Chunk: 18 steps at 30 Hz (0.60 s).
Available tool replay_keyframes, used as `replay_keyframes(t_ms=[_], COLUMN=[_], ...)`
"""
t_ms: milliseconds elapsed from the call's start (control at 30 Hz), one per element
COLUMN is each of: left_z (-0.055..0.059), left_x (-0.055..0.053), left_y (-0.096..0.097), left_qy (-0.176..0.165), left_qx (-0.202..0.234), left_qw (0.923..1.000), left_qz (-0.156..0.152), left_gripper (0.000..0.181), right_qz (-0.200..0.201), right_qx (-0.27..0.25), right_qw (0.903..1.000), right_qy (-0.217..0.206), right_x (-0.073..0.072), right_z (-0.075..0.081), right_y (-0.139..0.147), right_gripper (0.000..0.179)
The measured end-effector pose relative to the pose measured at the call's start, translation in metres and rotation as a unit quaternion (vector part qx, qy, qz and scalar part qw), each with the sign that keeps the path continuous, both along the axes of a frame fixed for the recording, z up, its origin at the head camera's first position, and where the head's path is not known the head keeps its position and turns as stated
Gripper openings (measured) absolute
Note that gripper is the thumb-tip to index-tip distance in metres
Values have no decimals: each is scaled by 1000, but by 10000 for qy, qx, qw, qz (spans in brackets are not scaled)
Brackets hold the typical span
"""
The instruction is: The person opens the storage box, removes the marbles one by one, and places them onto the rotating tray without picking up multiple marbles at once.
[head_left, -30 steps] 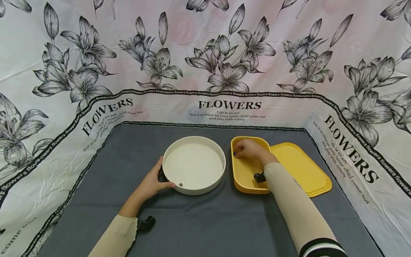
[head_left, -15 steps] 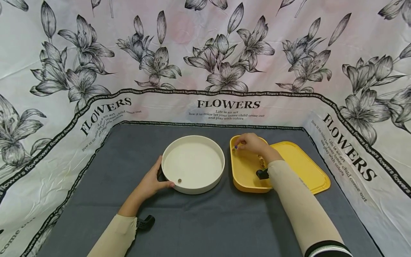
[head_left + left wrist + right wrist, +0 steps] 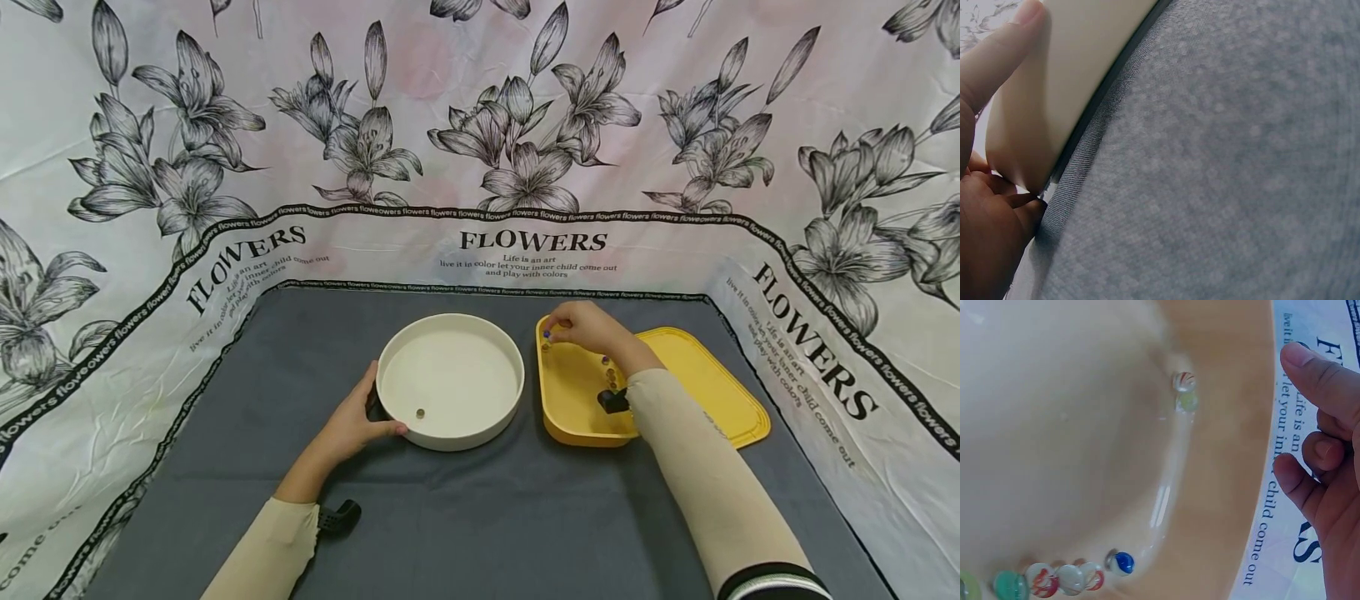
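Lying in the yellow box, the marbles remain within reach as your right hand has shifted slightly toward the far rim; picking seems unfinished. Its fingers bend, any hold unclear. Your left hand grips the white tray between thumb and curled fingers.

We're on the grey cloth-covered bench: the round white dish sits left of the rectangular yellow box. One small brown marble lies inside the dish, near left, beside the left hand. Over to the box: right hand at the far left corner, a row of glass marbles in the right half, and the yellow lid just beyond, rightward.
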<state>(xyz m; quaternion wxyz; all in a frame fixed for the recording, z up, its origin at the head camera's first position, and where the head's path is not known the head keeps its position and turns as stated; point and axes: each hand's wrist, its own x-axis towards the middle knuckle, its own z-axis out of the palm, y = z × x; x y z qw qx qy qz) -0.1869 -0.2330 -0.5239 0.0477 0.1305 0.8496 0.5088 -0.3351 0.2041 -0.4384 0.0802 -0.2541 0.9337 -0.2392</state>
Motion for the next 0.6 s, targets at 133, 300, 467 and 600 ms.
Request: replay_keyframes(t_ms=[133, 300, 467, 600], left_z=[1, 2, 2, 1], left_x=[0, -1, -1, -1], left_y=[-1, -1, 0, 0], left_qy=[-16, 33, 37, 77], left_qx=[1, 55, 40, 54], left_qw=[10000, 10000, 10000, 9999], left_qz=[-10, -21, -48, -60], left_gripper=[138, 137, 137, 136], right_qz=[87, 213, 365, 373], right_qx=[-33, -107, -107, -137], right_qw=[9999, 9995, 9990, 9991], right_qy=[77, 220, 246, 136], right_x=[-1, 0, 3, 5], right_z=[4, 10, 16, 19], right_y=[-5, -12, -19, -24], right_gripper=[16, 16, 16, 17])
